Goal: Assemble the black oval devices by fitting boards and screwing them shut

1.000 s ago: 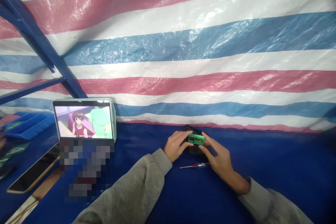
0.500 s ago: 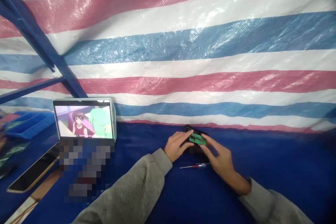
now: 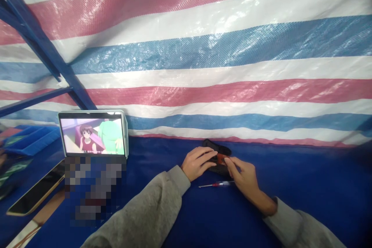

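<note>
A small circuit board (image 3: 222, 159) shows its orange-brown face between my hands. My left hand (image 3: 197, 162) has its fingers on the board's left end, thumb nearer to me. At the right end, my right hand (image 3: 242, 174) pinches the board between thumb and forefinger. Just behind the fingers lies a black plastic shell (image 3: 222, 148). Another black shell part (image 3: 220, 169) shows beneath the board, partly covered by my hands. In front of them a screwdriver (image 3: 216, 184) with a red and clear handle lies on the blue table, its tip pointing left.
A tablet (image 3: 93, 133) playing a cartoon stands at the left, with a pixelated patch in front. Beside it lies a phone (image 3: 37, 190). Blue trays (image 3: 37, 139) and blurred green boards (image 3: 17, 170) are farther left. A striped tarp (image 3: 232, 93) hangs behind the table (image 3: 290, 201).
The circuit board has turned over, from its green face to its orange-brown one. My right fingers have drawn together at its right end. The screwdriver has stayed put.
</note>
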`<act>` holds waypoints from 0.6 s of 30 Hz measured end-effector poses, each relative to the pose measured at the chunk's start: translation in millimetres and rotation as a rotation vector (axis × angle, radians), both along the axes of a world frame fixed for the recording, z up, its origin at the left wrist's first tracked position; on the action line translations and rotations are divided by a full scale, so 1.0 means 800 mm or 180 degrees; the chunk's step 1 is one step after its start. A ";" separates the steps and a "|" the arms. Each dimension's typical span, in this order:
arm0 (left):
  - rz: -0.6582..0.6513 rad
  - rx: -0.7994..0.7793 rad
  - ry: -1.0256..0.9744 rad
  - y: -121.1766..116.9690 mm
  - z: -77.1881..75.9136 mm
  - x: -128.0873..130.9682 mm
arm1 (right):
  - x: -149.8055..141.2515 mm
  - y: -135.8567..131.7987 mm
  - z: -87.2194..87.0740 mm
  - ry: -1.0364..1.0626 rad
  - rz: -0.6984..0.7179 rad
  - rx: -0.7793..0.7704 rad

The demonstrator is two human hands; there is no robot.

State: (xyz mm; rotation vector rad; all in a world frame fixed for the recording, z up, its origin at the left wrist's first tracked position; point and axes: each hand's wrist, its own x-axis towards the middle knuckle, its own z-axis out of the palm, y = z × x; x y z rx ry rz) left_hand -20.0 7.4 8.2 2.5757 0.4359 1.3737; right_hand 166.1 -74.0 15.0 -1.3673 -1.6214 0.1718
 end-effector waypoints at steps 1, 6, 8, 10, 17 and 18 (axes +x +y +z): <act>-0.0001 0.0055 0.0035 -0.001 0.001 -0.001 | 0.001 0.000 -0.001 0.0011 0.0059 -0.0066; 0.0192 0.0102 0.0166 -0.003 0.005 -0.007 | 0.008 0.002 -0.005 0.0163 -0.0015 -0.0137; 0.0218 0.0084 0.0280 -0.003 0.006 -0.009 | 0.010 0.002 -0.007 0.0264 -0.0095 -0.0156; 0.0195 0.0093 0.0422 -0.003 0.006 -0.010 | 0.011 0.003 -0.009 0.0316 -0.0117 -0.0191; 0.0292 0.0081 0.0893 -0.004 0.004 -0.007 | 0.012 0.004 -0.012 0.0321 -0.0107 -0.0207; 0.0304 0.0070 0.0942 -0.004 0.004 -0.007 | 0.012 0.004 -0.012 0.0309 -0.0098 -0.0195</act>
